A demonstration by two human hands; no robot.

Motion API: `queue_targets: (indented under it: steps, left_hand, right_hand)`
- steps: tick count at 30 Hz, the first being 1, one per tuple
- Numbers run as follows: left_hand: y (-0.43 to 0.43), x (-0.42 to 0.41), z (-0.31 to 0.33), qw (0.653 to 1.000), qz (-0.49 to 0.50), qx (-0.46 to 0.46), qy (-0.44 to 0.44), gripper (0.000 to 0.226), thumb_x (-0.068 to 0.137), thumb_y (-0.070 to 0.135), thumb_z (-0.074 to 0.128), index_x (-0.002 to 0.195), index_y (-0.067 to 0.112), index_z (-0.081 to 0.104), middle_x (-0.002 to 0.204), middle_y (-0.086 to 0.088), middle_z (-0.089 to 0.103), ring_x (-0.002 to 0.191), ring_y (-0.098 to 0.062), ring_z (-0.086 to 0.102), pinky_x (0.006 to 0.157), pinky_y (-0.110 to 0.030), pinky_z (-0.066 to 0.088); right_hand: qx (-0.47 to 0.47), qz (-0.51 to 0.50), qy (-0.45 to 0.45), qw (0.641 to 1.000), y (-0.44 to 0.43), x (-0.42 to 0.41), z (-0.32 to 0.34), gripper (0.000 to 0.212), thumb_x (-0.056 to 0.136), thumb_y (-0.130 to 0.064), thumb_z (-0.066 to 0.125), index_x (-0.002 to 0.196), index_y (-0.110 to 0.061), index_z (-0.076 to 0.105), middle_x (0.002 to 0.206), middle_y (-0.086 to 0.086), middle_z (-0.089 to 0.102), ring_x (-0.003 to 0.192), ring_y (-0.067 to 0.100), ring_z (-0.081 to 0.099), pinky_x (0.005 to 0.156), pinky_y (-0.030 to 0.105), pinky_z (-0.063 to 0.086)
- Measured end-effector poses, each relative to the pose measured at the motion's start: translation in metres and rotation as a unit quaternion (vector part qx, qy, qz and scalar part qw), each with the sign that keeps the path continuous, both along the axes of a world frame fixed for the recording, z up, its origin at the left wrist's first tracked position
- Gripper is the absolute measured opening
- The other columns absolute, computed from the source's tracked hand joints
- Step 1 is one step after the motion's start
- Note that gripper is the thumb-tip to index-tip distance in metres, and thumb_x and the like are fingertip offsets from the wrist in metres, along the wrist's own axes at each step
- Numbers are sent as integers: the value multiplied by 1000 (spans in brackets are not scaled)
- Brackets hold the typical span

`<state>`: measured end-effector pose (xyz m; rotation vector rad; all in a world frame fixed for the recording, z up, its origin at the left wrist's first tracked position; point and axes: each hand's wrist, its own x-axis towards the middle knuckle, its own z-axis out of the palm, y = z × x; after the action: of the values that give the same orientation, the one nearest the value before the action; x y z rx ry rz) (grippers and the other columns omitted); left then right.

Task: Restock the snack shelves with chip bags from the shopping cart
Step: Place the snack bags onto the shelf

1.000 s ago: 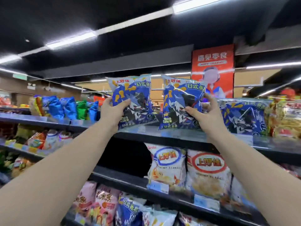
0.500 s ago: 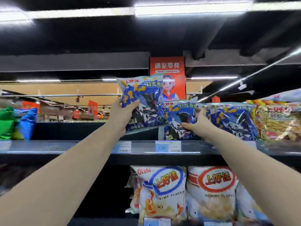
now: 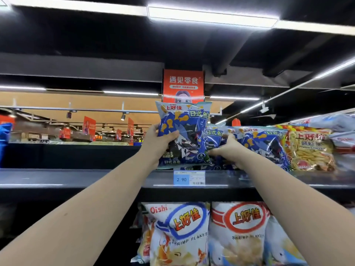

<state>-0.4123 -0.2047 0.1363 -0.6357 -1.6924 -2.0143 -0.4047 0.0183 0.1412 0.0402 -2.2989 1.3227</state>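
- Since half a second before, the front blue fish-cracker bag (image 3: 184, 131) had shifted right and covered most of the second blue bag (image 3: 214, 134).
- Both bags were glossy blue with orange fish shapes and stood upright at the front of the top shelf (image 3: 76, 177), above the price tag (image 3: 189, 178).
- The left hand (image 3: 159, 144) gripped the front bag's left edge; the right hand (image 3: 228, 149) gripped the second bag low down.

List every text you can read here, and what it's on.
"遇见零食", "MEET SNACKS": orange sign
"上好佳", "日式鱼": blue bag
"日式鱼": second blue bag
"2 90": price tag; its small print is unreadable
"Oishi", "上好佳", "SHRIMP FLAKES": blue-ring bag
"上好佳", "SHRIMP": red-ring bag; the next word is blurred
"上好佳": yellow bag; the rest is blurred
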Motion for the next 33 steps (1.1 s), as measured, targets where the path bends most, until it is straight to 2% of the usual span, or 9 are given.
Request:
queue_targets:
  steps: [4, 9, 12, 16, 18, 21, 24, 27, 33]
  left_hand:
    - [20, -5, -5, 999, -15, -28, -19, 58, 83, 15, 77, 132, 13, 44, 113, -6, 68, 96, -18, 67, 72, -25, 52]
    - [37, -4, -6, 998, -26, -49, -38, 52, 84, 12, 76, 128, 13, 48, 106, -4, 69, 78, -11, 65, 50, -16, 47]
    - [52, 1, -6, 995, -38, -85, -44, 53, 82, 13, 77, 126, 13, 47, 107, -6, 69, 74, -12, 63, 50, -20, 46]
    - [72, 10, -5, 987, -57, -135, -71, 35, 81, 14, 79, 106, 19, 56, 89, -1, 71, 66, -10, 63, 51, -22, 49]
    - [74, 12, -3, 979, -53, -176, -91, 39, 77, 22, 82, 109, 21, 59, 91, -1, 73, 72, -15, 65, 69, -29, 54]
    - [69, 13, 0, 970, -38, -213, -114, 39, 80, 30, 78, 114, 23, 59, 109, -8, 69, 88, -23, 66, 92, -48, 53]
    - [61, 14, 3, 966, -31, -219, -136, 29, 83, 31, 74, 108, 25, 61, 116, -7, 66, 105, -29, 63, 93, -54, 51]
    - [59, 8, 2, 968, -2, -208, -138, 33, 83, 29, 77, 110, 24, 59, 110, -7, 68, 103, -30, 67, 89, -57, 53]
    - [66, -1, -4, 969, 68, -184, -151, 45, 85, 26, 75, 122, 12, 53, 108, -8, 67, 97, -24, 67, 78, -37, 56]
  right_hand:
    - [-42, 0, 74, 996, 22, 6, 1, 81, 79, -20, 79, 143, -21, 29, 125, 8, 49, 109, 26, 54, 99, 47, 47]
    - [-81, 99, 86, 988, 30, 24, -8, 24, 97, -39, 54, 115, -24, 58, 114, 2, 59, 96, 16, 55, 90, 44, 53]
    - [-94, 155, 59, 982, 33, 34, -11, 34, 88, -49, 61, 114, -30, 49, 111, -11, 52, 107, 15, 51, 86, 38, 48]
    - [-21, 89, 104, 990, 45, 41, -8, 39, 85, -32, 73, 117, -25, 53, 106, -5, 63, 89, 10, 63, 66, 20, 45]
    - [-7, 65, 94, 993, 50, 44, -11, 58, 86, -31, 72, 133, -24, 40, 99, -6, 54, 80, 2, 54, 59, 15, 39]
    - [14, 52, 73, 996, 59, 41, -16, 77, 89, -35, 68, 149, -18, 23, 94, -6, 48, 77, 4, 49, 72, 23, 40]
    - [27, 48, 68, 996, 60, 35, -14, 71, 89, -37, 67, 146, -16, 29, 90, -12, 52, 80, 3, 52, 69, 24, 41]
    - [50, 47, 63, 996, 55, 28, -9, 70, 90, -39, 66, 145, -15, 30, 97, -10, 56, 91, 13, 56, 75, 26, 41]
    - [116, 23, 35, 992, 44, 15, -6, 60, 87, -43, 68, 131, -11, 44, 115, 2, 58, 99, 20, 54, 83, 32, 42]
